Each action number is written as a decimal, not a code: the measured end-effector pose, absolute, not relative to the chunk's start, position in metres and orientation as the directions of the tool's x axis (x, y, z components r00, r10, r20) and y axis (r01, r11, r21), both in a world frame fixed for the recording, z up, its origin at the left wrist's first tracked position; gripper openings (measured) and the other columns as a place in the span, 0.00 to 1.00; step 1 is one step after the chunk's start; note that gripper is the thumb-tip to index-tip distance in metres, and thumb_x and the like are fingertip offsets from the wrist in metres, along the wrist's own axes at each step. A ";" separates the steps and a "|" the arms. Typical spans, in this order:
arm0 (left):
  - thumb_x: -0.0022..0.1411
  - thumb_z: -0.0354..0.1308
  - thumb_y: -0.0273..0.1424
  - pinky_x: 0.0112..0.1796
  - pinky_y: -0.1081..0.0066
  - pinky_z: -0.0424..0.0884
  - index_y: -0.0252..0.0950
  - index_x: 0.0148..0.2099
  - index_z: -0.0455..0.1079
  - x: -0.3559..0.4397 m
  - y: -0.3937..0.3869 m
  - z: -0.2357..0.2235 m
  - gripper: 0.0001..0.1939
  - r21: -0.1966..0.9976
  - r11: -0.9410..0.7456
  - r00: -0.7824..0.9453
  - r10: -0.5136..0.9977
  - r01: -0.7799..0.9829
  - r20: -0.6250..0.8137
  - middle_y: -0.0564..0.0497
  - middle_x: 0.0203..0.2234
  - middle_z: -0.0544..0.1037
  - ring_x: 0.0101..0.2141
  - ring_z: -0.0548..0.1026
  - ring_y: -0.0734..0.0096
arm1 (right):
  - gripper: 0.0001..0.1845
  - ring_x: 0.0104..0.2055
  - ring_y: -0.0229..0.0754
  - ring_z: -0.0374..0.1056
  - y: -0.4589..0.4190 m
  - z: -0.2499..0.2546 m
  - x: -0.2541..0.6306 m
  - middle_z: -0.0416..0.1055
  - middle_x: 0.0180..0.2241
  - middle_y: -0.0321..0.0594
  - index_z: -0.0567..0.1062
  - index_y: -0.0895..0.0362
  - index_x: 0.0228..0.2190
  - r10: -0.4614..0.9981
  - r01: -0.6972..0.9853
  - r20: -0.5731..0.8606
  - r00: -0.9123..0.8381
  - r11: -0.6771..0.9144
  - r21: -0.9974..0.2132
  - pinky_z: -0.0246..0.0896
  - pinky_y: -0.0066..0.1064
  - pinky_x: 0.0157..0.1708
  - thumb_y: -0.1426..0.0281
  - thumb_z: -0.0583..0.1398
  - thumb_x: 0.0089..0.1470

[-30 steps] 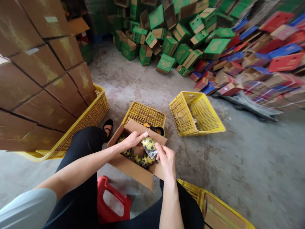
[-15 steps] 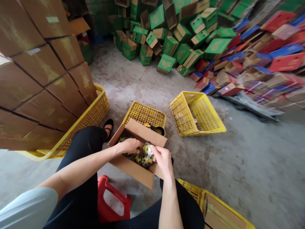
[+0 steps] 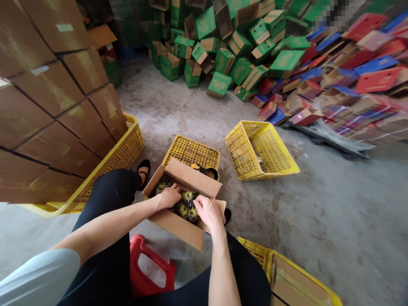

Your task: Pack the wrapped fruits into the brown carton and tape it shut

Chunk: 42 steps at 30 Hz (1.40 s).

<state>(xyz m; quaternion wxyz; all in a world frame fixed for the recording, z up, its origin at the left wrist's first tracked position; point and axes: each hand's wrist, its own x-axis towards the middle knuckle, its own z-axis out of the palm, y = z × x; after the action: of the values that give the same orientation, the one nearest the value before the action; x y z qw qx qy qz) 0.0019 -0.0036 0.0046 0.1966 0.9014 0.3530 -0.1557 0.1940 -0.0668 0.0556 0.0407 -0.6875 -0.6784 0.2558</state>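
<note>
1. A red plastic stool (image 3: 136, 267) is standing lowest in view.
2. The right hand (image 3: 207, 210) is bending its fingers beside a wrapped, round, yellow-and-black item (image 3: 188, 196) (I cannot tell whether it is pinching the film).
3. The left hand (image 3: 170, 196) is resting inside the open carton (image 3: 178, 225), fingers curving downward; its grip is hiding from view.
4. More such items are lying together in that carton.
5. Beyond, a low yellow crate (image 3: 191, 148) is sitting left of a tilted yellow crate (image 3: 242, 157).
6. Farthest, green boxes (image 3: 219, 85) are lying heaped.

Clear-wrapped, dark-spotted yellow balls (image 3: 182, 211) lie close together inside an open cardboard box (image 3: 178, 228).
</note>
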 end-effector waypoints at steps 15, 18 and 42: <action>0.62 0.62 0.21 0.47 0.65 0.74 0.28 0.42 0.79 -0.002 0.008 -0.011 0.06 0.185 -0.637 0.658 0.679 0.748 -0.326 0.36 0.34 0.81 0.41 0.82 0.55 | 0.14 0.34 0.43 0.75 -0.073 0.068 0.200 0.81 0.30 0.37 0.80 0.51 0.34 0.956 0.810 -0.285 -0.076 -0.107 -0.577 0.56 0.29 0.34 0.66 0.56 0.68; 0.62 0.61 0.20 0.43 0.65 0.75 0.26 0.42 0.79 -0.004 0.005 -0.013 0.07 0.178 -0.639 0.658 0.681 0.749 -0.323 0.35 0.34 0.81 0.40 0.82 0.53 | 0.14 0.33 0.42 0.74 -0.074 0.069 0.202 0.81 0.30 0.37 0.80 0.51 0.34 0.959 0.792 -0.273 -0.075 -0.109 -0.600 0.57 0.29 0.34 0.66 0.56 0.67; 0.72 0.51 0.35 0.36 0.71 0.69 0.36 0.45 0.65 -0.012 0.033 0.042 0.08 0.862 -0.330 0.696 0.717 0.384 -0.036 0.50 0.32 0.77 0.32 0.75 0.68 | 0.29 0.52 0.52 0.78 -0.068 0.046 0.210 0.78 0.54 0.51 0.74 0.54 0.58 0.956 0.383 -0.218 0.194 -0.279 -0.881 0.74 0.42 0.53 0.50 0.58 0.63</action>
<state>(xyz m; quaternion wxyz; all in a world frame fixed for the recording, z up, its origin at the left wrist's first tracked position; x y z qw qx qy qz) -0.0120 0.0334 0.0416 0.4640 0.7956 0.3459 0.1793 0.2103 -0.0678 0.0459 0.3517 -0.6879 -0.4868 0.4076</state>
